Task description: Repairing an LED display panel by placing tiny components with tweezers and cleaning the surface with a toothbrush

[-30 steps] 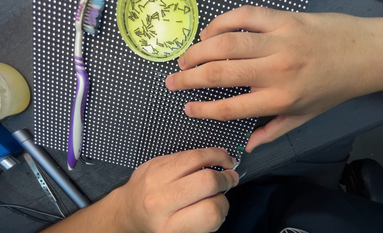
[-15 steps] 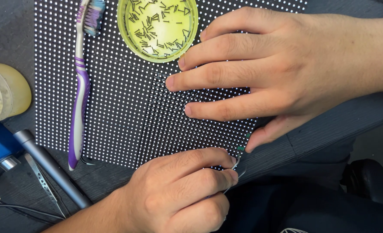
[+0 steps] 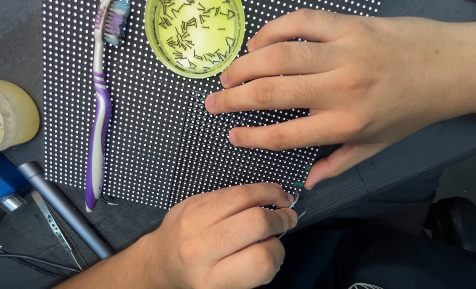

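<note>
Right hand lies flat, fingers spread, pinning the LED panel on the mat; left hand is curled tight around tweezers at the panel's lower corner – keep the panel pressed still, tips steady

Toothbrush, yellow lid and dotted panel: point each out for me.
toothbrush (image 3: 97,134), head view, purple handle.
yellow lid (image 3: 194,35), head view, inner floor among small pins.
dotted panel (image 3: 141,139), head view, bare middle of its face.
</note>
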